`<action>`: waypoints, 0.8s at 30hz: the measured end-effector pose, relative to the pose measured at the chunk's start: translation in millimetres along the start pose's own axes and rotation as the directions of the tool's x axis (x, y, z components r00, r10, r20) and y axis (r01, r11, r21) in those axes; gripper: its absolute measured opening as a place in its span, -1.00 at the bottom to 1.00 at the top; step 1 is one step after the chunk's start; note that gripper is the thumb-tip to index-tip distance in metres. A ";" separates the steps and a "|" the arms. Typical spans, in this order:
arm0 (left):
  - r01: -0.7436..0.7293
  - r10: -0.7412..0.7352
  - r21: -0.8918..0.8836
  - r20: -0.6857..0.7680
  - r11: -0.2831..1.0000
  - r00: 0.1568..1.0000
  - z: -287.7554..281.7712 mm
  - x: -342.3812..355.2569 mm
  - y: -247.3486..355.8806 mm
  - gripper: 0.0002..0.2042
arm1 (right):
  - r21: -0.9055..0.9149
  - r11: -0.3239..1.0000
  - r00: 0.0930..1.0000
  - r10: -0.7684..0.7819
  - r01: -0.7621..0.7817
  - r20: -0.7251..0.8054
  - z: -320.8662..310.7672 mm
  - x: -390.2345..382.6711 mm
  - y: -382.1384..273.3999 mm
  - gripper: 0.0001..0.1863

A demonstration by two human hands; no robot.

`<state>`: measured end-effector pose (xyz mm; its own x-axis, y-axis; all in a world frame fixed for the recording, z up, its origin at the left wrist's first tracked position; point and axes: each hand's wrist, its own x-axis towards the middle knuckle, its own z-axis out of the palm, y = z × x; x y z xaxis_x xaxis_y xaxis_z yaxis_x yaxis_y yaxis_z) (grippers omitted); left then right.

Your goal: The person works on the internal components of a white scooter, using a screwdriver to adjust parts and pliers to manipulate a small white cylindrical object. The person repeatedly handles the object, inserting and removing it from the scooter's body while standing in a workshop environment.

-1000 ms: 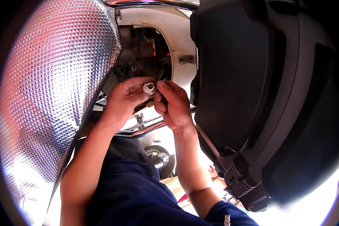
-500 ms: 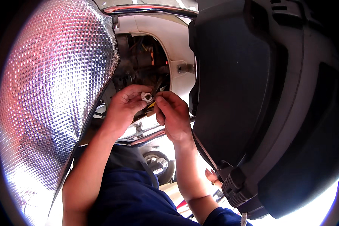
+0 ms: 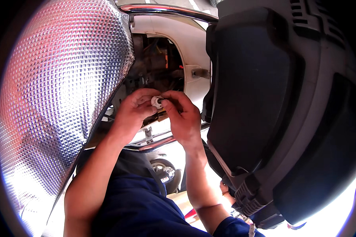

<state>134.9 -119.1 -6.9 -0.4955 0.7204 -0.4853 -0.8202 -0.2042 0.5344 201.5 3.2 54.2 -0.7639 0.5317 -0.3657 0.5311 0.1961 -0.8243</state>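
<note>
A small whitish round part (image 3: pixel 156 102) with a dark centre is pinched between the thumb and fingers of my left hand (image 3: pixel 129 116). It looks like a socket or ring, but its exact kind is not clear. My right hand (image 3: pixel 187 120) is closed in a pinch against the part's right side, fingertips at the dark centre. Whether those fingertips hold a separate small piece is hidden. Both hands are in front of a dark opening (image 3: pixel 152 65) in a cream-white body panel (image 3: pixel 196 55), with wiring and mechanical parts inside.
A quilted silver underside (image 3: pixel 67 87) rises on the left; a large black case (image 3: pixel 249 98) fills the right. Chrome bars (image 3: pixel 170 8) cross at the far side and just below my hands. Farther down are a wheel (image 3: pixel 162 170) and another person's arm (image 3: pixel 226 191).
My right fingertips have moved left onto the white part, which has turned slightly in my left hand. The surroundings sit a little farther right in view.
</note>
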 end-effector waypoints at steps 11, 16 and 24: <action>0.041 -0.034 -0.126 0.059 0.991 0.998 -4.6 -2.4 4.4 -0.71 | 0.130 0.990 0.998 0.044 -0.050 0.048 -1.3 8.9 -3.0 -0.89; -0.304 0.323 0.568 0.070 0.765 0.944 5.1 -5.2 10.6 -0.82 | 0.020 0.998 0.989 0.058 -0.061 0.138 -4.7 5.0 -4.0 -0.85; -0.091 0.140 0.657 -0.023 0.748 0.990 8.7 -9.0 24.3 -0.89 | 0.185 0.971 0.986 0.160 -0.148 -0.047 4.9 -12.5 6.5 -0.83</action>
<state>122.0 -124.8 16.4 -0.6119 0.6695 -0.4212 -0.3809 0.2173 0.8987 212.7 -6.2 51.3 -0.6511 0.5946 -0.4717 0.5614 -0.0410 -0.8265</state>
